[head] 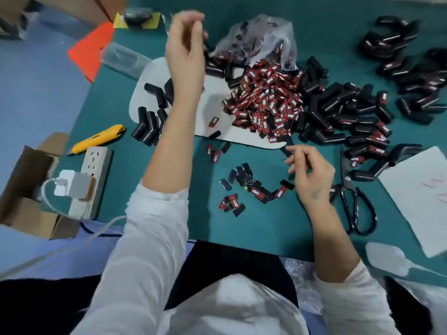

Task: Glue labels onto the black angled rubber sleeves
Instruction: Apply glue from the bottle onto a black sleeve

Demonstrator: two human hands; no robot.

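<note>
Closest to the camera is the person's lap and white sleeves, then the green mat that covers the table. On the mat right in front there's a small scatter of loose labels, black and red with "TAPER" printed on them, some face down.

The right hand hovers just to the right of that scatter, fingers loosely curled. The fingertips sit close to a dark bit at the edge of the white board, but I honestly can't tell if it's pinching anything. Black scissors lie just right of that hand, and a white sheet of paper with red scribbles sits beyond them.

Over on the left: a power strip with a white charger plugged in, a yellow box cutter and an open cardboard box.

Further out there's a white board with a few bare black angled sleeves on its left part and a big heap of labels on its right. To the right of the heap is a pile of sleeves with labels already on, and another bunch sits farther right.

The left hand is raised above the board, fingers bunched together, blurry, so no idea what it's got, if anything. Behind it a clear plastic bag holds more dark pieces.
</note>
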